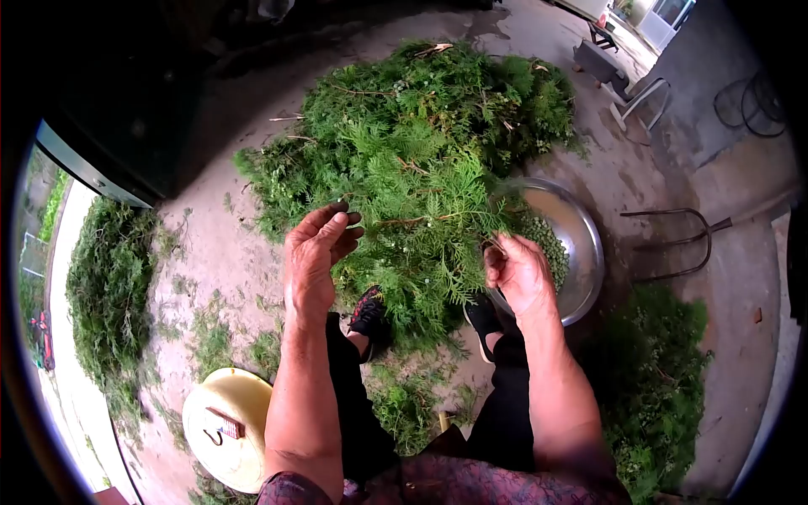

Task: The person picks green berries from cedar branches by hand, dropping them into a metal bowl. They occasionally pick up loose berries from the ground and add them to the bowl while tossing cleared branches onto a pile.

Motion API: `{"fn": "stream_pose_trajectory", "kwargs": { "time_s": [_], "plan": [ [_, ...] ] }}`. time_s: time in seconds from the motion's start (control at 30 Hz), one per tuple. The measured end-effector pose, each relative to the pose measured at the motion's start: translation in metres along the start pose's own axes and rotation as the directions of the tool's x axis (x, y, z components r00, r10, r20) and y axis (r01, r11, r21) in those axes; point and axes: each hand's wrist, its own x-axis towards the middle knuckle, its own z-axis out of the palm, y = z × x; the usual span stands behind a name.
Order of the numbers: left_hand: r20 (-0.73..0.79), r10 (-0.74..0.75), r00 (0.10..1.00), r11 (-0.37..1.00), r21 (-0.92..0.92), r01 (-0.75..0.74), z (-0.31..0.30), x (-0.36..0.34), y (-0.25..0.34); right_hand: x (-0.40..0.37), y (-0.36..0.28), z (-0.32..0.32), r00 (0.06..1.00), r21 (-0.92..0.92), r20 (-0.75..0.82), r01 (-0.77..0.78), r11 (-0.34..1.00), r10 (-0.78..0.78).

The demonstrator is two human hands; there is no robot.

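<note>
My left hand (pixel 320 252) is closed, thumb against fingers, on the stem end of a leafy cypress-like branch (pixel 421 220). The branch stretches rightward in front of me, its feathery green tips reaching close to my right hand (pixel 522 273). That hand is closed too, with thumb and forefinger pinched together beside the bowl's left rim. Whatever it pinches is too small to make out. A wide metal bowl (pixel 587 252) stands to the right, holding many small pale green cones or berries (pixel 551 248). Beyond both hands spreads a large heap of cut green branches (pixel 396 118).
A yellow overturned basin (pixel 215 454) with a small packet (pixel 225 423) on it lies lower left. More greenery sits at the left (pixel 109 295) and lower right (pixel 656 379). A metal fork (pixel 703 240) lies at right. My shoes (pixel 367 313) touch the heap's near edge.
</note>
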Motion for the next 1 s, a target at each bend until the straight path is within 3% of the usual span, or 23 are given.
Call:
{"fn": "stream_pose_trajectory", "kwargs": {
  "time_s": [0.23,0.47,0.73,1.0],
  "plan": [
    [0.020,-0.025,0.999,1.000,0.011,0.025,0.003,-0.003,0.001,0.004,0.006,0.004,0.995,0.062,0.096,-0.014,0.998,0.008],
    [0.030,-0.029,0.999,0.999,0.031,0.028,0.006,-0.005,0.003,0.006,0.005,0.006,0.973,0.038,0.202,-0.123,0.992,0.113],
    [0.052,0.022,0.998,0.997,0.074,-0.026,0.008,-0.007,0.000,0.004,0.004,0.008,0.972,-0.046,0.189,-0.130,0.990,0.137],
    [0.181,0.019,0.983,0.980,0.190,-0.054,0.017,-0.013,-0.005,0.002,0.004,0.013,0.977,-0.080,0.165,-0.123,0.989,0.135]
  ]
}}
